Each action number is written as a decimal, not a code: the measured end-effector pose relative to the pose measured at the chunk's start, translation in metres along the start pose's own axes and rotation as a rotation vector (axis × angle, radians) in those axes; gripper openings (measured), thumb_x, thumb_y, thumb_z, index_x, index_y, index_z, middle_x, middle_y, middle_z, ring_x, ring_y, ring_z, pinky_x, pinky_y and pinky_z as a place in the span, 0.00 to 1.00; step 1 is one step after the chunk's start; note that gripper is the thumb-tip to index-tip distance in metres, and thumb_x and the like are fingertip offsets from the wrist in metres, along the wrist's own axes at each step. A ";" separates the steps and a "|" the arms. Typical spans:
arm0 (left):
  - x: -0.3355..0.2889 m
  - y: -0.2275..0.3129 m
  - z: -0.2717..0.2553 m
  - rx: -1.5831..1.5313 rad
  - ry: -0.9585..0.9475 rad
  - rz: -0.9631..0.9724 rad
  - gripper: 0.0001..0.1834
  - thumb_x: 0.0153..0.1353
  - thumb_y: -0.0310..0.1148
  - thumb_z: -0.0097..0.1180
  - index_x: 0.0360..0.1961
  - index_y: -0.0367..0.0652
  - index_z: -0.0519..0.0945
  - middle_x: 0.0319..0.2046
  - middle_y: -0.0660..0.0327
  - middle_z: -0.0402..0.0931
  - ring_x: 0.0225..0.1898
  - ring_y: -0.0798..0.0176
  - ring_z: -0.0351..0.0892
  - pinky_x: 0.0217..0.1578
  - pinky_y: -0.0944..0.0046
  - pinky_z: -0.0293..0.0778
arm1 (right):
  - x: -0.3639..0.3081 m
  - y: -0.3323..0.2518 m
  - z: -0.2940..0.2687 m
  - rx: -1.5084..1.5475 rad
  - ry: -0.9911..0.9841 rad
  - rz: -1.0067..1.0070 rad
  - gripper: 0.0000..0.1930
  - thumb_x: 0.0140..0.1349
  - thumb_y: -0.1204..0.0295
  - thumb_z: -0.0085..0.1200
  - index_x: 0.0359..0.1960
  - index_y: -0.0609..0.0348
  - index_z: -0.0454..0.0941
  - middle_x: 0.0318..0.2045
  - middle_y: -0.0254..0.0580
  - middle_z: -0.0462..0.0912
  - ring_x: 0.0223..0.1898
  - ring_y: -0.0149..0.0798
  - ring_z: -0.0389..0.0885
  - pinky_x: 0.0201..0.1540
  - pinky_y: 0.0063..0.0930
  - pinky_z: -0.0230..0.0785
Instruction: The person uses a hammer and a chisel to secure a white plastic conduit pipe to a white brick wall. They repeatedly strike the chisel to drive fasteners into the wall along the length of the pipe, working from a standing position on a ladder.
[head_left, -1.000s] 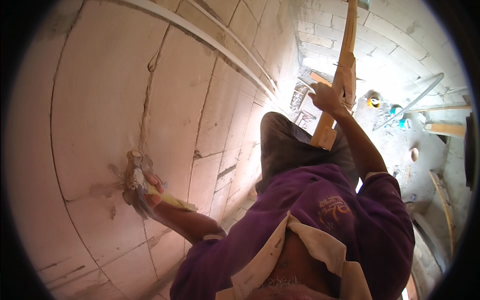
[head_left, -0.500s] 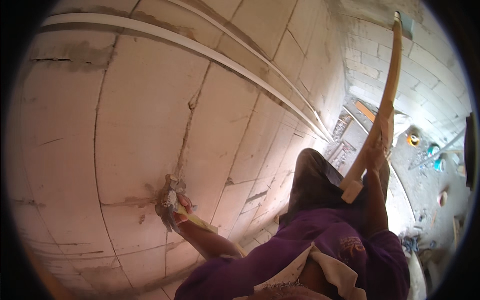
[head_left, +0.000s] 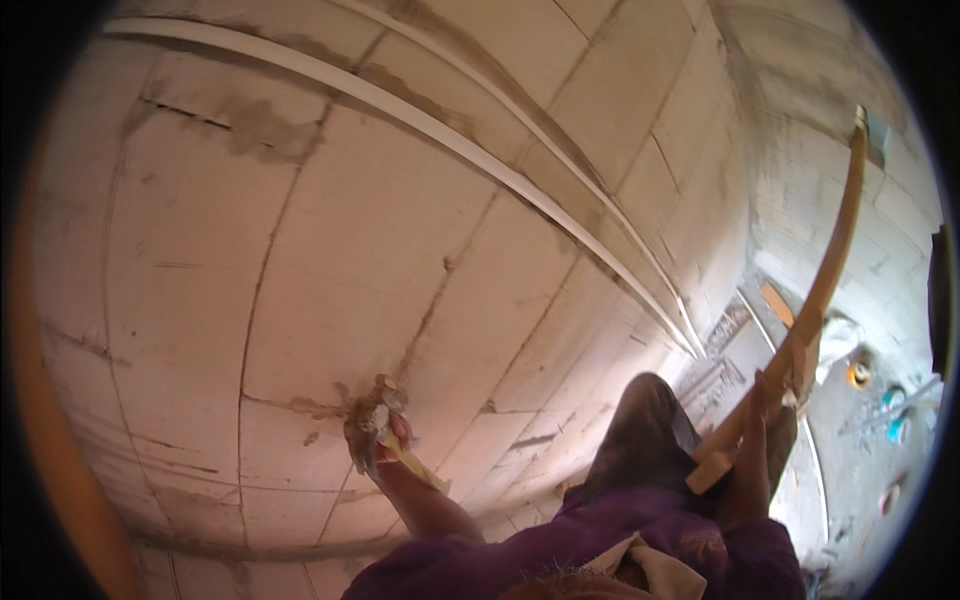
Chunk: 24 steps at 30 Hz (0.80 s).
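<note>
At the lower left my left hand (head_left: 397, 436) is closed on a mortar-covered trowel (head_left: 362, 452), its grey blade against the block wall (head_left: 340, 240). Lumpy grey mortar (head_left: 376, 405) sits on top of the tool, by a wall joint. A pale yellowish strip (head_left: 425, 472) lies along my left wrist; what it is cannot be made out. On the right side, my right hand (head_left: 762, 408) is wrapped about a long wooden pole (head_left: 835, 240). This pole slants from the far right down to a short wooden block (head_left: 710, 470) near my lap. Its grip side is partly hidden.
Two white pipes (head_left: 440, 130) run across the upper wall. Rubble (head_left: 725, 330), an orange board (head_left: 777, 303), a yellow-orange round item (head_left: 858, 374) and teal cans (head_left: 895, 415) lie on the floor at right. An orange-brown edge (head_left: 60, 440) curves along the left rim.
The view has shifted, so the wall, pole and floor items appear lower and further right. My left hand stays at the same mortared joint with the trowel; my right hand stays at the pole.
</note>
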<state>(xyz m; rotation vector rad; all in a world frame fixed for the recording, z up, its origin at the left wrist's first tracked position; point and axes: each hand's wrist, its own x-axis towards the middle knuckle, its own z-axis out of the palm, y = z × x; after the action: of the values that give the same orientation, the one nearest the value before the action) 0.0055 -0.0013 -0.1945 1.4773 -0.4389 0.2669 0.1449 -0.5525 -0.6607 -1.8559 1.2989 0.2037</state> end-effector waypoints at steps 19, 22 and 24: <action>0.041 0.020 0.003 0.330 -0.504 -0.147 0.21 0.57 0.35 0.61 0.49 0.39 0.70 0.31 0.60 0.75 0.24 0.66 0.74 0.22 0.66 0.72 | -0.036 -0.026 -0.028 0.001 0.068 0.164 0.41 0.45 0.52 0.69 0.57 0.67 0.73 0.54 0.57 0.81 0.56 0.52 0.80 0.62 0.38 0.70; 0.038 0.022 -0.002 0.307 -0.501 -0.160 0.21 0.57 0.35 0.60 0.49 0.39 0.70 0.31 0.60 0.75 0.24 0.67 0.74 0.21 0.67 0.71 | -0.038 -0.032 -0.030 -0.047 0.065 0.191 0.41 0.45 0.51 0.68 0.57 0.67 0.72 0.54 0.57 0.80 0.56 0.52 0.79 0.62 0.38 0.70; 0.039 0.025 -0.003 0.329 -0.557 -0.180 0.21 0.57 0.34 0.60 0.50 0.39 0.70 0.32 0.60 0.75 0.24 0.66 0.73 0.22 0.66 0.72 | -0.038 -0.034 -0.027 -0.044 0.053 0.175 0.41 0.44 0.50 0.66 0.57 0.67 0.72 0.54 0.58 0.80 0.56 0.53 0.80 0.62 0.39 0.70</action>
<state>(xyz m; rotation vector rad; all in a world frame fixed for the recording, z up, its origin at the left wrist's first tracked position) 0.0300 -0.0003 -0.1544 1.9033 -0.7252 -0.2381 0.1478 -0.5416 -0.6039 -1.7952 1.5058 0.2796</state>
